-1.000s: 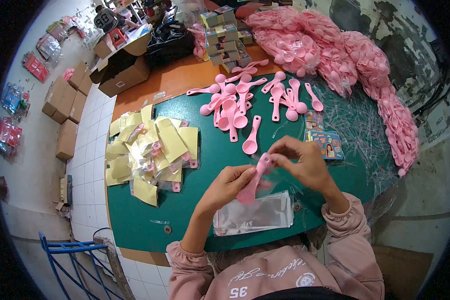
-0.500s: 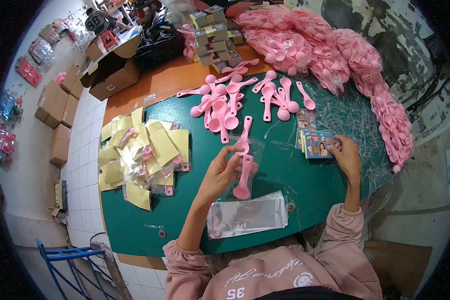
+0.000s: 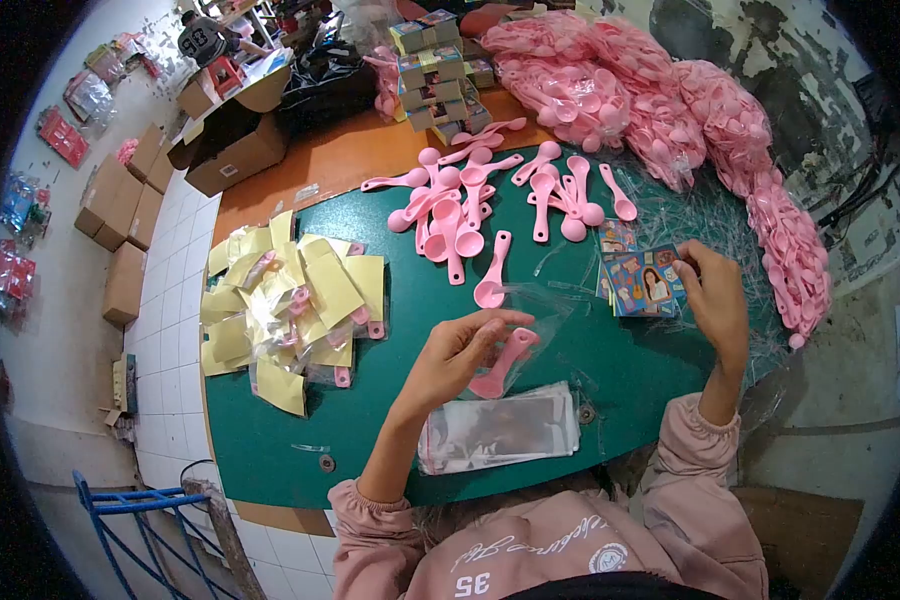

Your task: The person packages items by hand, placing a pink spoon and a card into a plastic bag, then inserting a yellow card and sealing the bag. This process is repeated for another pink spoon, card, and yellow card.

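My left hand (image 3: pixel 452 358) is closed on a clear plastic bag (image 3: pixel 552 312) with a pink measuring spoon (image 3: pixel 510 358) inside, held tilted above the table. My right hand (image 3: pixel 718 300) pinches a printed card (image 3: pixel 642 280) by its right edge, lifted a little over a small stack of cards (image 3: pixel 618 237). Beyond my left fingers lies a loose pink spoon (image 3: pixel 494 272). Flat clear bags (image 3: pixel 500 432) are stacked at the near edge, below my left hand. More pink spoons (image 3: pixel 448 215) lie heaped farther back.
Filled bags with yellow cards (image 3: pixel 325 285) are piled at the left. Large bundles of pink spoons (image 3: pixel 660 110) line the back right. Card stacks (image 3: pixel 432 90) and an open cardboard box (image 3: pixel 235 155) stand behind. Another person (image 3: pixel 202 38) sits in the far background.
My right hand has raised a card off the stack and tilted it. The bagged spoon in my left hand has turned and shifted slightly right; the bag's open end now points up right.
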The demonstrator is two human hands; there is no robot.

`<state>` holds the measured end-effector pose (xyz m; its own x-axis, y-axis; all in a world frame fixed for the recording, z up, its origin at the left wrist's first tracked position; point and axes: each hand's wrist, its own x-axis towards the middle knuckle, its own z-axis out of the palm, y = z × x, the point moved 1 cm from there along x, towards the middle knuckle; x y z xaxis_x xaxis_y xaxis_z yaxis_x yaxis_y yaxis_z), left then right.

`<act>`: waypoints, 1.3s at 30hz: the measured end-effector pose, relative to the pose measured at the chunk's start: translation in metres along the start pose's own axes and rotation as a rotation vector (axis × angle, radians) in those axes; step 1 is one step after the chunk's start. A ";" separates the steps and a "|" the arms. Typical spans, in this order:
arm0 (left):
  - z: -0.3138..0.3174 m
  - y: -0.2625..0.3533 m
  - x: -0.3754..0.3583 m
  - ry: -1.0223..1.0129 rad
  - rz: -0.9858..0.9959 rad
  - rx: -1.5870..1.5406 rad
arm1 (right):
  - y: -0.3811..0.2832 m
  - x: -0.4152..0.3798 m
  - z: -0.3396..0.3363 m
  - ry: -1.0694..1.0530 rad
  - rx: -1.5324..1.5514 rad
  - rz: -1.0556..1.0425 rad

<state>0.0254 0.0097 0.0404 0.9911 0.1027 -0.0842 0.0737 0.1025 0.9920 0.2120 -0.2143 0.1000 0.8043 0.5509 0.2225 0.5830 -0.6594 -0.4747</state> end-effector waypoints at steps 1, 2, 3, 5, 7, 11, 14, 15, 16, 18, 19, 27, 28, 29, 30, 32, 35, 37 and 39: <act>0.000 0.002 -0.001 -0.003 0.001 0.007 | 0.004 0.003 0.003 0.000 0.002 -0.004; 0.000 0.004 -0.003 0.000 0.004 0.008 | 0.014 0.005 0.008 -0.057 -0.195 0.086; 0.001 0.008 -0.003 0.004 -0.007 -0.033 | 0.020 0.008 0.009 -0.112 -0.393 0.174; 0.002 0.011 -0.004 0.020 -0.014 -0.077 | 0.022 0.004 0.006 -0.041 -0.370 0.143; 0.003 0.011 -0.004 -0.001 -0.043 -0.039 | 0.007 0.001 0.000 0.018 -0.347 0.119; 0.007 0.010 0.000 -0.068 -0.039 -0.003 | -0.054 -0.007 0.005 0.121 0.532 0.009; 0.004 0.005 0.001 -0.083 -0.037 0.018 | -0.065 -0.006 0.003 -0.066 0.666 -0.057; 0.001 0.003 0.000 -0.087 -0.080 0.075 | -0.068 -0.006 0.004 -0.238 0.581 -0.053; -0.002 0.002 -0.001 -0.090 -0.125 0.131 | -0.065 -0.004 0.007 -0.240 0.487 -0.212; -0.001 0.003 -0.003 -0.073 -0.119 0.134 | -0.067 -0.004 0.003 -0.253 0.443 -0.276; 0.001 0.004 -0.003 -0.069 -0.112 0.139 | -0.068 -0.005 0.002 -0.257 0.394 -0.331; 0.004 0.011 0.001 -0.059 -0.027 0.158 | -0.074 -0.014 -0.006 -0.136 0.565 -0.088; 0.004 0.011 0.000 -0.071 -0.112 0.171 | -0.074 -0.014 -0.006 -0.135 0.468 -0.219; 0.004 0.010 0.000 -0.069 -0.113 0.169 | -0.075 -0.014 -0.006 -0.136 0.372 -0.349; 0.004 0.008 0.000 -0.083 -0.112 0.168 | -0.075 -0.014 -0.005 -0.139 0.373 -0.349; 0.004 0.007 0.000 -0.100 -0.111 0.168 | -0.077 -0.014 -0.007 -0.178 0.347 -0.329; 0.005 0.008 0.000 -0.115 -0.141 0.194 | -0.079 -0.012 -0.015 -0.265 0.329 -0.289; 0.003 0.009 0.000 -0.120 -0.133 0.103 | -0.076 -0.011 -0.013 -0.253 0.349 -0.317; 0.005 0.007 0.000 -0.139 -0.134 0.126 | -0.074 -0.011 -0.010 -0.241 0.368 -0.340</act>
<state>0.0265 0.0056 0.0481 0.9767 -0.0413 -0.2108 0.2102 -0.0197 0.9775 0.1615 -0.1765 0.1408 0.5040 0.8314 0.2343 0.6916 -0.2259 -0.6860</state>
